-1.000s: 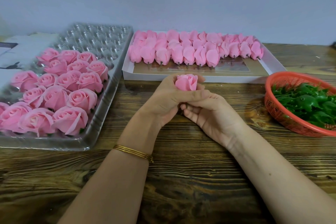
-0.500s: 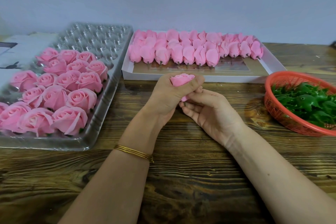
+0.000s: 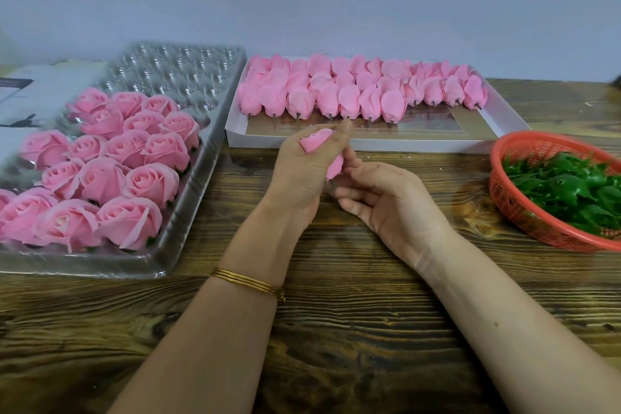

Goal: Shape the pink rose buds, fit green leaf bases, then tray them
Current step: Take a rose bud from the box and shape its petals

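A soft, matte pink rose bud (image 3: 318,142) with layered petals and a tapered base sits above the grainy wooden table (image 3: 336,329), gripped in the left hand (image 3: 299,175), thumb across it. The right hand (image 3: 386,202) curls just beneath it, index finger at the base; whether it pinches is unclear.

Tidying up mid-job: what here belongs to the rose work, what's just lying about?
In use: pink rose bud in left hand; white box of pink buds; red plastic basket of green leaf bases; clear plastic tray of finished roses.
Lying about: white printed sheet, far left.
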Tool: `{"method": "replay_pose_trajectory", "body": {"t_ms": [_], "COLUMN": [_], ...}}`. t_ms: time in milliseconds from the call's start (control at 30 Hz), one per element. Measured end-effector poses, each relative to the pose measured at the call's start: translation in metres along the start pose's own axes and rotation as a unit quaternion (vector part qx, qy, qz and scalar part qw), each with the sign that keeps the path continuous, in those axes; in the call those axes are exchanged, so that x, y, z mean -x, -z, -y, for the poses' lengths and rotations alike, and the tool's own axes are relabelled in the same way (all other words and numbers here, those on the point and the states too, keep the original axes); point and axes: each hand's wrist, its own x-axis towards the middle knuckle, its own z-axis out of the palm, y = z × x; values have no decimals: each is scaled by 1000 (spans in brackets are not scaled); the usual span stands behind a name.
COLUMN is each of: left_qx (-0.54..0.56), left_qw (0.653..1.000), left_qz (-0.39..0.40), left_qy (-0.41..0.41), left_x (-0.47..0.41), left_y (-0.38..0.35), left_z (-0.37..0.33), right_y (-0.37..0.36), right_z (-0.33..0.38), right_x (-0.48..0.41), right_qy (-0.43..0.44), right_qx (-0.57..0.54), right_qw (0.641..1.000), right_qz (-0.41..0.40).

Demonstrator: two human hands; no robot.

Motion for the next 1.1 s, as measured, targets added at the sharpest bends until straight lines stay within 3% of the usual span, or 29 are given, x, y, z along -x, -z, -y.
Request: {"method": "replay_pose_trajectory", "body": {"t_ms": [133,267,467,767,1100], "left_qx": [-4,-39,-103,-60,-42], "left_qw": [1000,999,992,992,986], "left_qz": [-16,21,77,114,161], "left_qy": [-18,-7,-15,11,34], "left_x": [-2,0,0,1,0], "left_y": [-1,-3,-4,-6,-1], "left_z": [2,7,10,9,7], "right_y": [4,6,6,9,10], "right_z": [5,7,7,8,6], "right_x": [-2,-3,-4,-6,-8], "right_qy": [36,52,57,60,59], "right_qx": [18,31,66,50,42], "right_qw": [998,995,995,997,996], "right_qz": [-55,-81,-52,-12,-60]}}
